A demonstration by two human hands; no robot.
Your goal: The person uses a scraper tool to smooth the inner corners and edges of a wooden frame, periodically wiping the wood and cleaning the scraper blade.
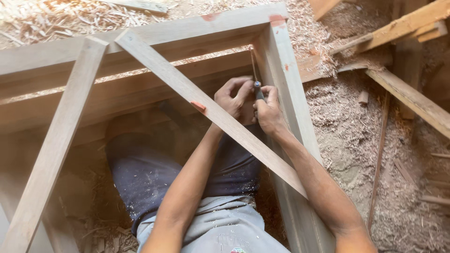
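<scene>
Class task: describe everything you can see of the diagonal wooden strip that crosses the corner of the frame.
The diagonal wooden strip is a narrow, flat, pale batten of bare wood with a small red mark on one edge. It slants from the frame's top rail down to its right-hand side piece, lying over both. Both forearms pass beneath it; the left hand sits just behind it.

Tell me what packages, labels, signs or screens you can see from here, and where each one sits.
No packages, signs or screens in view.
Small printed emblem: bottom edge of the picture, on the grey shirt; multicoloured, cut off by the frame.
Red paint marks: on the wooden frame's far corner; plain smears, no lettering visible.
</scene>
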